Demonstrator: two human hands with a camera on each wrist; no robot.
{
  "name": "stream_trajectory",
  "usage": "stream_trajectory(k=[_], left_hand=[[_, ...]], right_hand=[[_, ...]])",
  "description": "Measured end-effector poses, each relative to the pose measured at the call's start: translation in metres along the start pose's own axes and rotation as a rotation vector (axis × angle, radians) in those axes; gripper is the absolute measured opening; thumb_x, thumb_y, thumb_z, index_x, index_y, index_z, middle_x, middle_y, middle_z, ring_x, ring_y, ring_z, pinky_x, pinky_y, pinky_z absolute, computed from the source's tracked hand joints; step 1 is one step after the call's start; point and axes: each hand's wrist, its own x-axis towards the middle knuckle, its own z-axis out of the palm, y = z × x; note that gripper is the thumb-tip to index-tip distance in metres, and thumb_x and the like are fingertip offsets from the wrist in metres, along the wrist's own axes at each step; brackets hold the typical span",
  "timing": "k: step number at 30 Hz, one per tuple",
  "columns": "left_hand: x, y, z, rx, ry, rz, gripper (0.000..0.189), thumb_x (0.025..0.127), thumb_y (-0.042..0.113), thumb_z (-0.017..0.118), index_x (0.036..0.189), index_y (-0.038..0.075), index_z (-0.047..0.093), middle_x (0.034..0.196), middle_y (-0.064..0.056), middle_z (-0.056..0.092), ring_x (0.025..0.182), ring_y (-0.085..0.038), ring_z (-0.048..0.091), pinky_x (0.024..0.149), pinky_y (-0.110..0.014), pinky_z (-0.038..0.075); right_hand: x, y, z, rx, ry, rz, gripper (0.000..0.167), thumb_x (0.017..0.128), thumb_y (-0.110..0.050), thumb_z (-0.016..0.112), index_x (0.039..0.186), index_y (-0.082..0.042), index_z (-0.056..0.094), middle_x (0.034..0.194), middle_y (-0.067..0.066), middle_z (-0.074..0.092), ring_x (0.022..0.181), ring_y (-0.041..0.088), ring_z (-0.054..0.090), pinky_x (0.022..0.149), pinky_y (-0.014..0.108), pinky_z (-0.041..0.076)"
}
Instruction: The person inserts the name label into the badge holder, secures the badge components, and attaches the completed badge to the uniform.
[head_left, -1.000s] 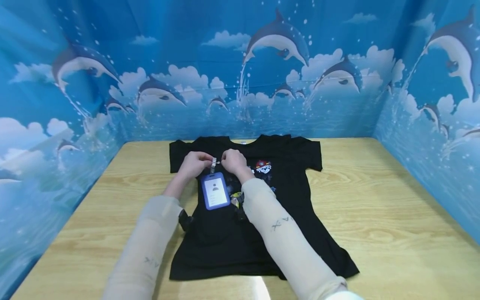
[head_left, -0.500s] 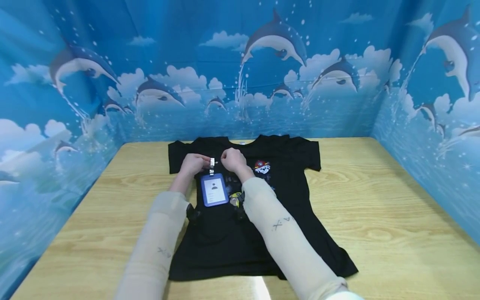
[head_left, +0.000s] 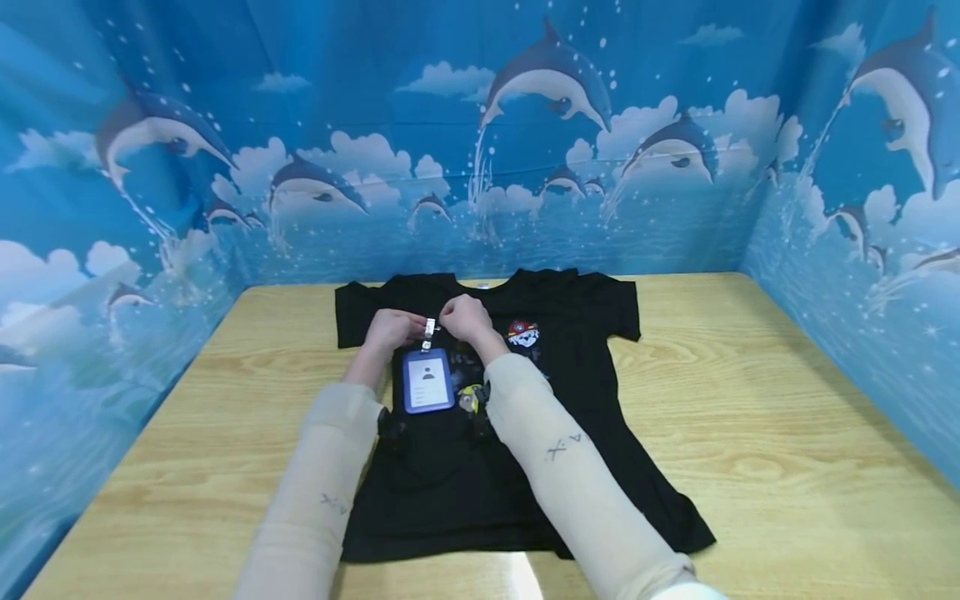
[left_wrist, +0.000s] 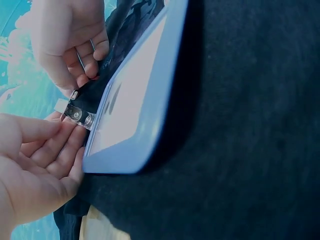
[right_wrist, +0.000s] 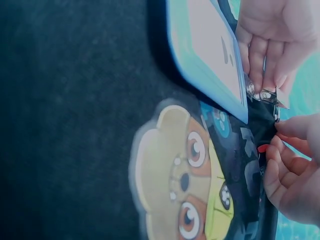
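Observation:
A black T-shirt (head_left: 450,492) with cartoon prints lies spread on the table. On its left chest lies a blue badge holder (head_left: 428,408) with a white card (left_wrist: 132,90). From its top runs a clear snap strap (left_wrist: 77,114) with a small metal clip (head_left: 430,325). My left hand (head_left: 393,328) pinches this strap and clip between thumb and fingers. Close on the right, my right hand (head_left: 465,318) pinches a raised fold of the shirt cloth (right_wrist: 262,120), beside the clip. Whether the clip's jaws bite on the cloth I cannot tell.
The shirt lies on a light wood table (head_left: 750,400). A blue dolphin-print curtain (head_left: 480,167) stands along the back and both sides. Dark wrist cameras (head_left: 392,432) hang under the cream sleeves (head_left: 307,492), over the shirt.
The badge holder has shifted slightly and hangs straighter below its strap. My left forearm has swung a little to the right. Both hands stay at the clip and cloth.

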Motion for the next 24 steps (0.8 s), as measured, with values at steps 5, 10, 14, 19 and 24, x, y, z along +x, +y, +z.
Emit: stream_trajectory(k=[5, 10, 14, 19, 24], left_hand=[[0.0018, -0.0010, 0.0024, -0.066, -0.004, -0.005, 0.029, 0.082, -0.006, 0.052, 0.109, -0.008, 0.064, 0.097, -0.017, 0.068, 0.072, -0.013, 0.063, 0.076, -0.030, 0.050], [0.0001, 0.0008, 0.0032, -0.095, 0.028, -0.017, 0.028, 0.082, -0.005, 0.053, 0.107, -0.006, 0.066, 0.100, -0.017, 0.067, 0.072, -0.012, 0.063, 0.075, -0.030, 0.051], [-0.0010, 0.0017, 0.0042, -0.097, 0.032, -0.013, 0.028, 0.082, -0.004, 0.053, 0.108, -0.006, 0.066, 0.104, -0.018, 0.066, 0.077, -0.013, 0.064, 0.077, -0.031, 0.051], [-0.0004, 0.0013, 0.0055, -0.092, 0.019, -0.006, 0.029, 0.083, -0.004, 0.052, 0.109, -0.006, 0.065, 0.107, -0.018, 0.065, 0.081, -0.014, 0.064, 0.078, -0.031, 0.050], [0.0013, -0.0007, 0.0060, -0.092, 0.014, -0.004, 0.029, 0.083, -0.003, 0.052, 0.109, -0.006, 0.065, 0.106, -0.017, 0.065, 0.077, -0.011, 0.062, 0.077, -0.029, 0.050]], right_hand=[[-0.0010, -0.0001, 0.0007, 0.015, -0.016, 0.012, 0.016, 0.088, -0.018, 0.057, 0.089, -0.012, 0.072, 0.090, 0.001, 0.067, 0.079, 0.017, 0.059, 0.071, 0.030, 0.047], [-0.0022, -0.0011, -0.0003, 0.029, -0.015, 0.018, 0.017, 0.089, -0.018, 0.057, 0.089, -0.012, 0.072, 0.090, 0.001, 0.067, 0.076, 0.016, 0.059, 0.069, 0.029, 0.047], [-0.0023, -0.0023, -0.0010, 0.042, -0.011, 0.017, 0.017, 0.089, -0.017, 0.056, 0.088, -0.012, 0.072, 0.089, 0.001, 0.066, 0.075, 0.016, 0.058, 0.067, 0.029, 0.046], [-0.0022, -0.0025, 0.0002, 0.074, -0.023, 0.030, 0.017, 0.088, -0.015, 0.055, 0.088, -0.012, 0.072, 0.089, 0.001, 0.066, 0.075, 0.016, 0.057, 0.065, 0.028, 0.046], [-0.0024, -0.0019, 0.0013, 0.106, -0.012, 0.036, 0.017, 0.088, -0.013, 0.056, 0.088, -0.010, 0.073, 0.090, 0.001, 0.067, 0.078, 0.016, 0.058, 0.068, 0.028, 0.046]])
